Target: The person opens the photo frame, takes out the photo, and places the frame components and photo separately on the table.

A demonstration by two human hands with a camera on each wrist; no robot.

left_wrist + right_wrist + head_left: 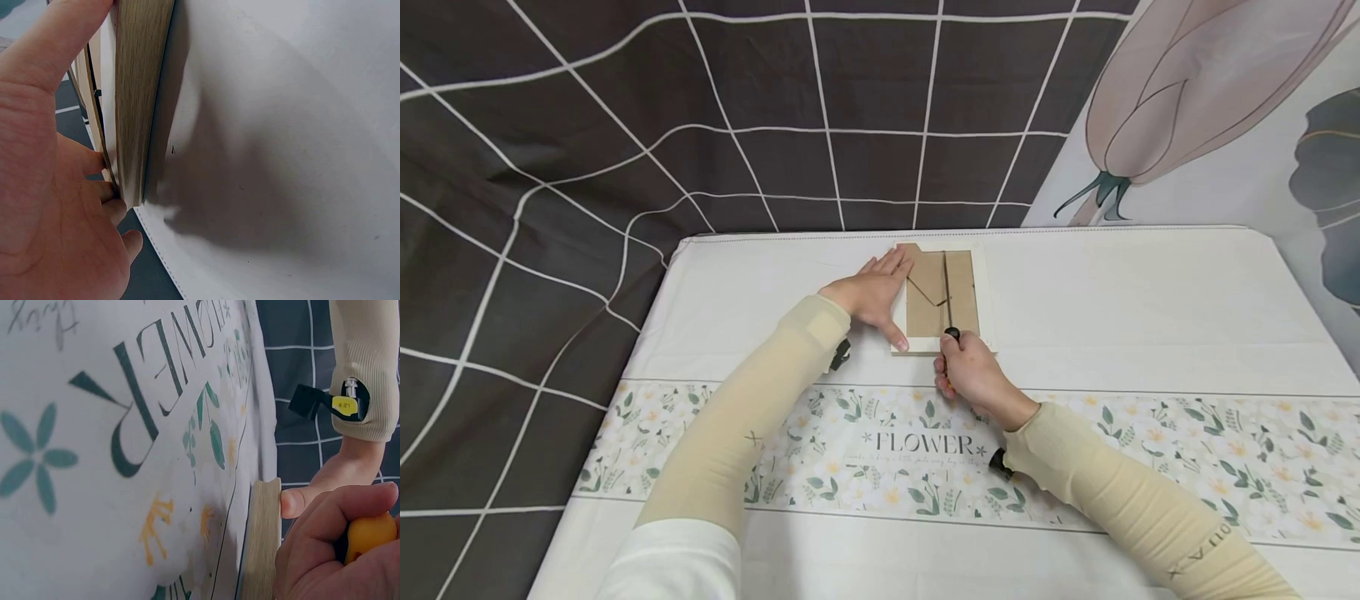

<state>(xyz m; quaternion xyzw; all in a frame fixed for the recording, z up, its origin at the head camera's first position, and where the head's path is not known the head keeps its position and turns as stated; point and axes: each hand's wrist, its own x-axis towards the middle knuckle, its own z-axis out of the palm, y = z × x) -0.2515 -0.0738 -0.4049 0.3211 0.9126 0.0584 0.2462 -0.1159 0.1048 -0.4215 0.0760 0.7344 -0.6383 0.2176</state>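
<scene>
A picture frame [940,342] lies back side up on the table, its brown backing board [925,312] showing inside a white border. My left hand [874,297] rests on the frame's left side, fingers spread and nearly straight. In the left wrist view, the thumb and fingertips touch the frame's wooden edge [140,94] and back. With curled fingers, my right hand [976,367] grips a screwdriver at the frame's near edge. Its long dark shaft [948,292] reaches over the board toward the far border. The yellow handle [370,536] shows inside the right fist. Whether the tip touches the frame I cannot tell.
A white tablecloth [1135,308] covers the table, with a printed floral band [1150,450] marked FLOWER across the near half. A dark checked cloth [775,100] hangs behind and to the left. At the back right is a flower-printed cloth [1210,83].
</scene>
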